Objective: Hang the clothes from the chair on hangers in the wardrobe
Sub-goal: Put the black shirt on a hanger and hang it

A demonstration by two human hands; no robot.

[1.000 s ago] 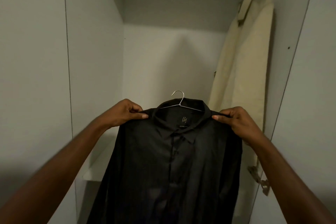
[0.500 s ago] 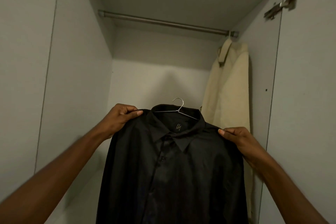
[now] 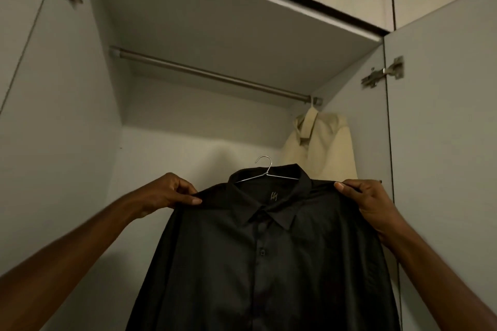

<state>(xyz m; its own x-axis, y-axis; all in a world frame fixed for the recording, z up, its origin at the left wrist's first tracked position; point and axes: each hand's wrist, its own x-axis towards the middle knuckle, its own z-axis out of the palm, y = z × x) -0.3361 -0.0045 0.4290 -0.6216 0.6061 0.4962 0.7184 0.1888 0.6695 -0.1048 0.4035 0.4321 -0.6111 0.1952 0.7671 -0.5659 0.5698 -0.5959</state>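
Pinching black shirt [image 3: 258,263] shoulders: left hand [image 3: 172,192], right hand [image 3: 368,201] | wire hanger [image 3: 265,169] below rail [image 3: 215,75]

Black buttoned collared shirt [image 3: 263,263] on thin silver wire hanger [image 3: 265,172], upright below the wardrobe's grey metal rail [image 3: 209,75]; cream shirt [image 3: 322,148] hangs at rail's right end.

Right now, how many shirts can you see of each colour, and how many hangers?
Black shirt: 1
Cream shirt: 1
Wire hanger: 1 plainly seen; the cream shirt's hanger is mostly hidden
Total: 3
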